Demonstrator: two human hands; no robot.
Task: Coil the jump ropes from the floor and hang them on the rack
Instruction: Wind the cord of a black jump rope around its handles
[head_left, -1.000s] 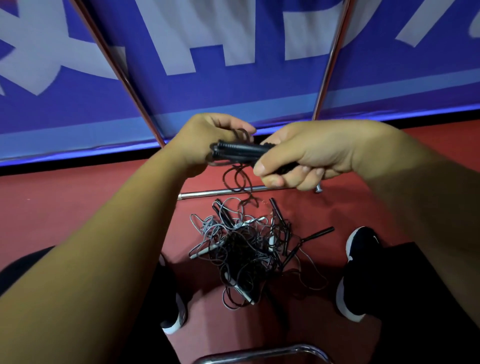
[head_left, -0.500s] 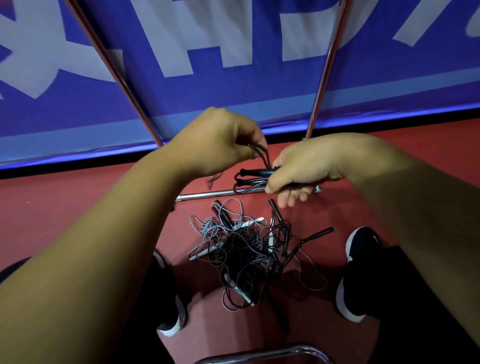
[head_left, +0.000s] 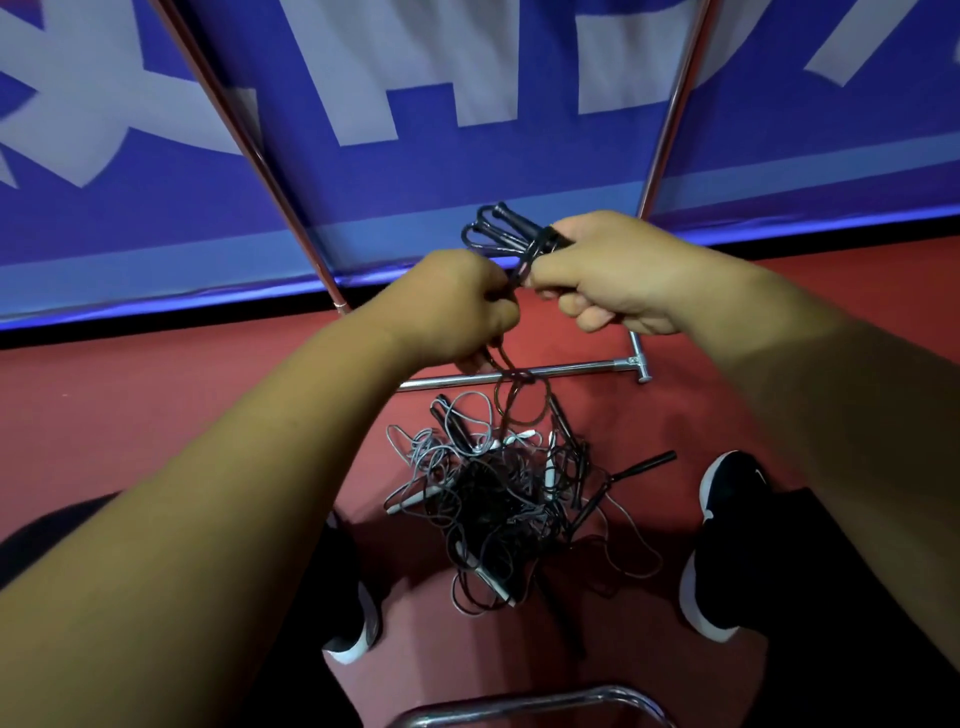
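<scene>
right hand (head_left: 615, 270) clenches rope handles (head_left: 519, 224) (long axis diagonal, tips up-left) | left hand (head_left: 452, 306) grips cord (head_left: 524, 262)

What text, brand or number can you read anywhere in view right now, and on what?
None can be read whole.
On the blue banner: large pale characters, cropped by the frame's top edge, unreadable.
On the held jump rope and shoes: no legible marks.

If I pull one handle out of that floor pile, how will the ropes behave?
Probably floppy: cords in the tangled pile lie in loose loops. Likely to snag, since black and grey cords cross. Seemingly light: the black jump rope hangs slack from left hand and right hand.
</scene>
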